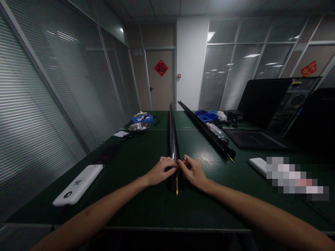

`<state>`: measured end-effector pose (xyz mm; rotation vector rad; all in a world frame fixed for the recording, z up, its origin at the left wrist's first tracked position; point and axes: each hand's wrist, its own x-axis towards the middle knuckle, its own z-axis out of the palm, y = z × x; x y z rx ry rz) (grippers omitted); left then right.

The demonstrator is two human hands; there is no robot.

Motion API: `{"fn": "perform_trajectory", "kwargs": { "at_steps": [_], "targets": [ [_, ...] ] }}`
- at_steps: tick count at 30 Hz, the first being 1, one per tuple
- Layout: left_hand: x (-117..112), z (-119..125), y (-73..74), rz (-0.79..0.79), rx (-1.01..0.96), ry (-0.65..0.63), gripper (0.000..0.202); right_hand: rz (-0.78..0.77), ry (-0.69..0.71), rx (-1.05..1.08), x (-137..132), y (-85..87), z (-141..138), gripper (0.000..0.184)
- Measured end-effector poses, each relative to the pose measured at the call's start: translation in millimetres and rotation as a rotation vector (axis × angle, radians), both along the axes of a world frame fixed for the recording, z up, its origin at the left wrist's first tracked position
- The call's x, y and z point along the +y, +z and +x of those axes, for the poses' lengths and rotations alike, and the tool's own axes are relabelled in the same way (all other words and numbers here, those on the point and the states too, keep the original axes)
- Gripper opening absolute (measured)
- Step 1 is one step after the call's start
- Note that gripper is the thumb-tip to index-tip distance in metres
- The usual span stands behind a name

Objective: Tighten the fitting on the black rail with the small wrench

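A long black rail (173,136) lies lengthwise on the green table, running away from me. At its near end, my left hand (161,171) is closed over the left edge, fingers curled on top and thumb below. My right hand (193,171) closes on the opposite edge, its thumb close to my left fingertips. Something small and shiny shows by the right index finger; whether it is a ring or a part I cannot tell. Between the hands, a short yellow wire (177,184) hangs from the rail toward me. The fingertips hide whatever they pinch there.
A second black rail (206,130) slants at the right, with a yellow-green wire at its near end. Blue trays (204,118), a plastic bottle (215,130) and a black panel (256,138) are beyond it. Leftward are a metal bowl (139,127) and a white device (78,184).
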<state>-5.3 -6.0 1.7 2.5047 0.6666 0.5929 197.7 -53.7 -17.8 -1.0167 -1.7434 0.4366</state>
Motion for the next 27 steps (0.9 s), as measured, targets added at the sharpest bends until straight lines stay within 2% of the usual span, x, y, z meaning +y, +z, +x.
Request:
{"fn": "perform_trajectory", "kwargs": {
  "at_steps": [9, 21, 27],
  "targets": [
    [-0.3, -1.2, 0.5, 0.005, 0.007, 0.001, 0.020, 0.002, 0.033, -0.048, 0.2, -0.7, 2.0, 0.031],
    [1.2, 0.5, -2.5, 0.014, 0.000, 0.022, 0.020, -0.101, 0.142, 0.009, -2.5, 6.0, 5.0, 0.033],
    [1.3, 0.3, -3.1, 0.028, 0.000, 0.025, 0.017, -0.094, 0.155, 0.019, -6.3, 9.6, 5.8, 0.034]
  ]
}}
